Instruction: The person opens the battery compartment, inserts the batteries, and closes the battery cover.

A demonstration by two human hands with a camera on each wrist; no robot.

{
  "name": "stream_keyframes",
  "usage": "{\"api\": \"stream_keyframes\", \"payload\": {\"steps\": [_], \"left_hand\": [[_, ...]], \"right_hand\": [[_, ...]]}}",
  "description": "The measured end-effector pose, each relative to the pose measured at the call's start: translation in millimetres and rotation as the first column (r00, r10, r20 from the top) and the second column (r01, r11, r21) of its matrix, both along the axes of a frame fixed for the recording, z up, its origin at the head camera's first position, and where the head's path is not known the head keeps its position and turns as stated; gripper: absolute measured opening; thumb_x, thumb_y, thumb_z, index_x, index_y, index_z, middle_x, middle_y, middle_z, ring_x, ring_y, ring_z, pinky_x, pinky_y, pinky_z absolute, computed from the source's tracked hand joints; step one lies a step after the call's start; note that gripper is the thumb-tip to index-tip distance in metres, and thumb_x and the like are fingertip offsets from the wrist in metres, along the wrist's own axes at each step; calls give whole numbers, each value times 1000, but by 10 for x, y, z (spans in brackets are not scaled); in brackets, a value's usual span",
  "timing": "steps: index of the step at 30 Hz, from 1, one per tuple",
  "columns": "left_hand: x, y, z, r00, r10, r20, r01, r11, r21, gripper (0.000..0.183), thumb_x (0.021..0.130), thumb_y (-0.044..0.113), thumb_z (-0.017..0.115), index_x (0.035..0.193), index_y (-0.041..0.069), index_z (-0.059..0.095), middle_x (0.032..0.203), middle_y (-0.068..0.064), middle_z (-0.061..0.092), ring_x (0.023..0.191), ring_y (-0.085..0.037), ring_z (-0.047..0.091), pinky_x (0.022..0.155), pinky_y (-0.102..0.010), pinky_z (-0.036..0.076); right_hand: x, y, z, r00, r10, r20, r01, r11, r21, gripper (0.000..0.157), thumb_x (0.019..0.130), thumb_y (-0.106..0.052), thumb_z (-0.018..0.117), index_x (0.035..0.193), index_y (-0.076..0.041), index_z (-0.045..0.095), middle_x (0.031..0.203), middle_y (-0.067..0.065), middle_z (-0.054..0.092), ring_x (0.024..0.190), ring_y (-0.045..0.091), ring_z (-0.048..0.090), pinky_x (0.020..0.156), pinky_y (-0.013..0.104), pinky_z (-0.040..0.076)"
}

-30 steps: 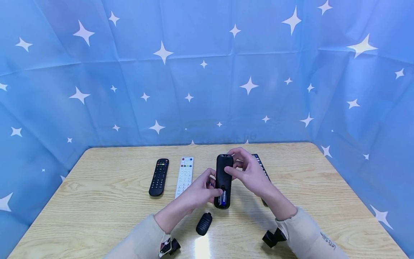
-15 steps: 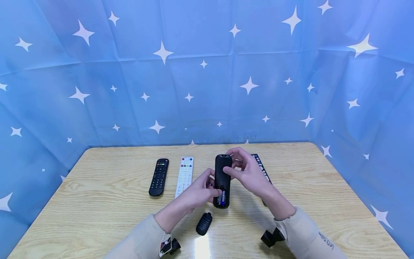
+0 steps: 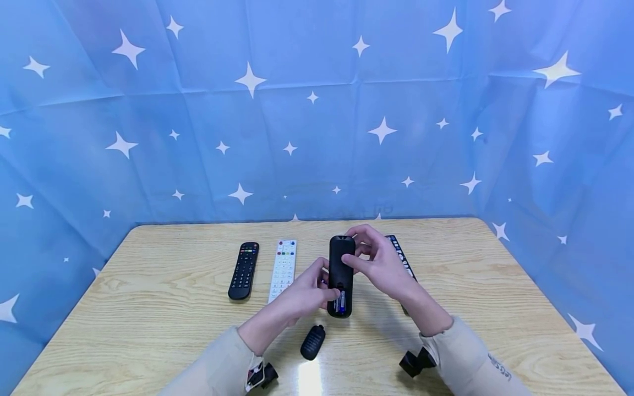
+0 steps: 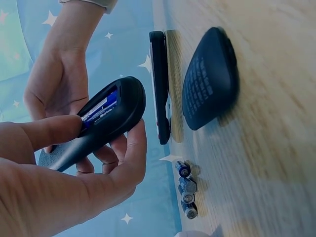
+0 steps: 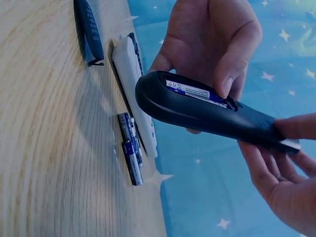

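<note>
A black remote control (image 3: 340, 264) is held back side up above the table between both hands. Its battery compartment lies uncovered, with blue-and-silver batteries (image 5: 190, 90) inside. My left hand (image 3: 309, 289) grips the lower part from the left, its thumb pressing at the batteries' edge by the compartment. With thumb and fingers, my right hand (image 3: 383, 267) holds the upper end. The detached black battery cover (image 3: 313, 342) rests on the table below the remote. Several loose batteries (image 4: 187, 190) lie on the table in the left wrist view; the head view does not show them.
Left of the hands lie a black remote (image 3: 244, 270) and a white remote (image 3: 283, 267), the latter partly behind the left hand. Another dark remote (image 3: 403, 258) lies partly behind the right arm. A blue star-patterned curtain (image 3: 317, 137) hangs behind the wooden table (image 3: 163, 308).
The held remote and my right hand have shifted very slightly left. Both grips look the same, and the things on the table have not moved.
</note>
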State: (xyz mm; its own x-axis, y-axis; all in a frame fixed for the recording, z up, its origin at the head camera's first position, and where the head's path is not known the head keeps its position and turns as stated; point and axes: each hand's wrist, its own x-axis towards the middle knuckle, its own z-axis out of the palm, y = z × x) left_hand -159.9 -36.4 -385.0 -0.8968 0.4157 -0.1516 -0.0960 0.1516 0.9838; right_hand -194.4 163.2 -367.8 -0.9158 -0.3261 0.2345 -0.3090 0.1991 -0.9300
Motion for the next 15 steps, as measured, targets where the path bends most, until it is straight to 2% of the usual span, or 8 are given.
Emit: {"api": "stream_keyframes", "payload": {"steps": [7,10,13,15], "left_hand": [[-4,-1,-22,1000,6,-5,-6,1000,-5,34,93,-3,64,124,3,50,102,-13,54,83,-21,54,69,-36,53],[-1,18,-44,1000,6,-26,-7,1000,-9,39,89,-7,65,123,4,49,101,-13,54,81,-20,54,67,-32,49],[-5,34,-50,999,-4,-44,4,1000,0,43,86,-11,65,123,3,47,102,-13,55,79,-20,55,65,-31,46],[-15,37,-44,998,-17,-53,17,1000,5,43,87,-11,64,124,3,46,104,-13,55,77,-20,55,64,-31,45]], "right_hand": [[1,-17,7,1000,-10,-8,10,1000,18,37,93,-2,74,126,-5,58,102,15,63,82,28,63,70,45,60],[4,-11,17,1000,-14,-2,14,1000,24,37,94,-3,73,127,-5,58,103,15,63,83,28,63,71,49,59],[-2,-6,39,1000,-16,-8,16,1000,24,37,95,-3,73,129,-5,57,103,15,63,83,29,63,71,48,59],[-9,1,53,1000,-18,-14,19,1000,16,38,95,-3,73,129,-5,57,102,16,63,82,31,63,70,48,60]]}}
